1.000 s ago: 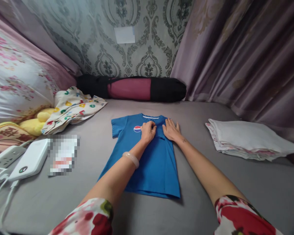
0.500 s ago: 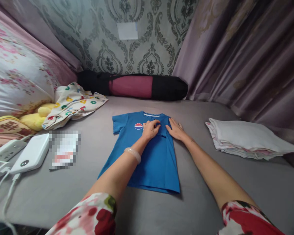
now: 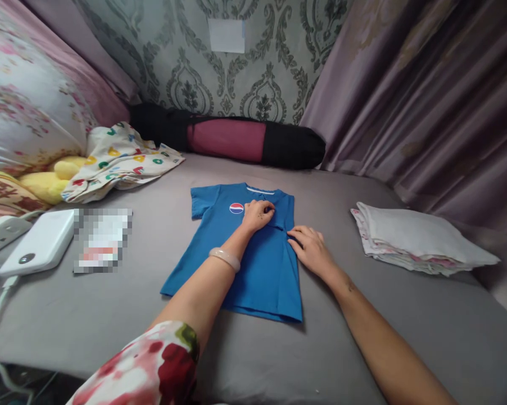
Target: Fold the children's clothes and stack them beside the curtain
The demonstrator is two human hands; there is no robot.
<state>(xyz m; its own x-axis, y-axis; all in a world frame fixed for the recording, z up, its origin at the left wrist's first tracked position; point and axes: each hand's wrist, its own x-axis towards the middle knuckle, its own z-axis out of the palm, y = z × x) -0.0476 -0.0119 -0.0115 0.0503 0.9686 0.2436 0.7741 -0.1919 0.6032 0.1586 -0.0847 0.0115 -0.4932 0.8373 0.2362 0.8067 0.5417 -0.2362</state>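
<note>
A small blue T-shirt (image 3: 262,270) with a round red, white and blue logo lies front up on the grey bed sheet (image 3: 363,326), its right side folded in. My left hand (image 3: 257,214) rests on the chest below the collar, fingers curled down onto the cloth. A pale bangle (image 3: 225,258) sits on that wrist. My right hand (image 3: 311,250) lies flat with fingers stretched out at the shirt's right folded edge, about halfway down.
A folded stack of white cloth (image 3: 417,239) lies to the right. At the left are a white power bank (image 3: 38,247), a power strip (image 3: 0,232), a patterned cloth (image 3: 122,160), a yellow plush toy (image 3: 53,180) and a floral pillow. A black and maroon roll (image 3: 232,138) lies along the wall.
My right hand has slid from the shoulder area down along the shirt's right edge toward me. The left hand stays near the collar. The view has shifted slightly.
</note>
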